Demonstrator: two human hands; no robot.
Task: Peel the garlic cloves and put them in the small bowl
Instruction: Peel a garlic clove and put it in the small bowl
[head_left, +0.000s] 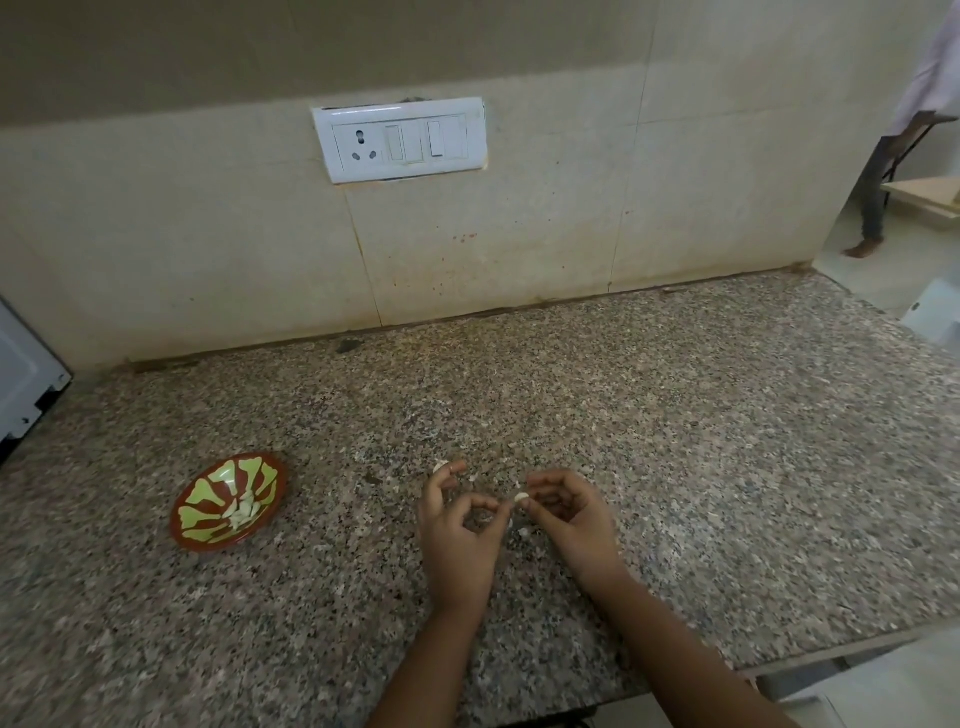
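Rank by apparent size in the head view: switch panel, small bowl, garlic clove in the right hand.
1. switch panel, widest in frame despite being farther away.
2. small bowl.
3. garlic clove pinched by the right hand, by far smallest.

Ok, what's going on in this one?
A person is peeling garlic at a granite counter. The right hand pinches a garlic clove at its fingertips. The left hand has its thumb and forefinger pinched together right beside it, probably working at the skin, though that is too small to tell. The small bowl to the left already holds several peeled cloves.
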